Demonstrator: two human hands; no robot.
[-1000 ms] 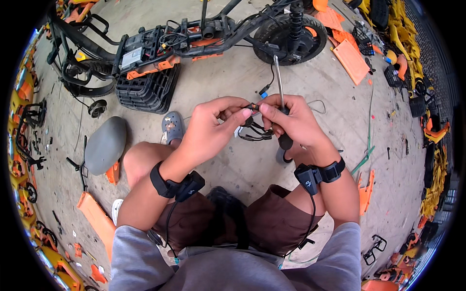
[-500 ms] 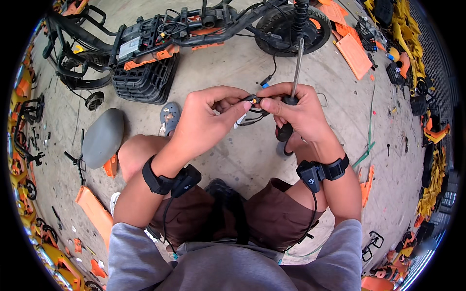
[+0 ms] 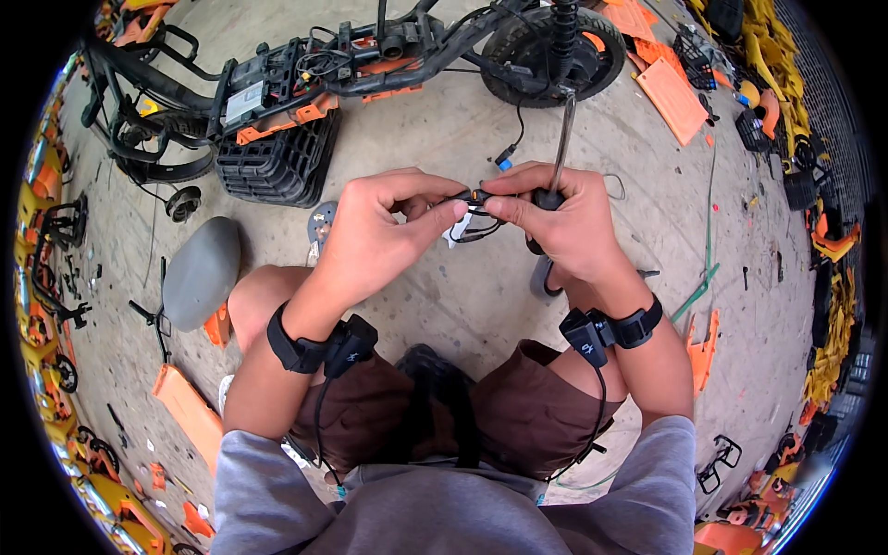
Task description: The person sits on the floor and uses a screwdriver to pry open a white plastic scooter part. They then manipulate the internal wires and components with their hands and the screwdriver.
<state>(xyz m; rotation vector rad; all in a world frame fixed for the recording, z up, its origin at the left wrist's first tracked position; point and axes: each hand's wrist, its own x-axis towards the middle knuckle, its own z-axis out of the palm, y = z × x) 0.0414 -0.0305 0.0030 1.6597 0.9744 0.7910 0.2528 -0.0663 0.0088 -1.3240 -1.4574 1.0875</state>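
Between my two hands is a small black cable connector [image 3: 476, 196] with an orange part on it. My left hand [image 3: 393, 217] pinches its left end between thumb and forefinger. The right end is pinched by my right hand [image 3: 560, 217], which also keeps a screwdriver [image 3: 564, 143] tucked in the palm, shaft pointing away from me. Thin black wires [image 3: 476, 234] and a white tag [image 3: 455, 231] hang below the connector. Just beyond my hands, a black cable with a blue-ended plug [image 3: 505, 163] dangles from the vehicle's front wheel area.
A stripped scooter frame [image 3: 351, 79] with a wheel [image 3: 555, 55] lies across the far side, over a black crate [image 3: 277, 157]. At left are a grey seat [image 3: 201, 273] and an orange panel [image 3: 188, 412]. Orange panels [image 3: 673, 100] lie far right; yellow parts [image 3: 782, 74] line the right edge.
Both hands have shifted slightly left with the connector, whose orange part now faces up more plainly. The screwdriver has moved along with my right hand.
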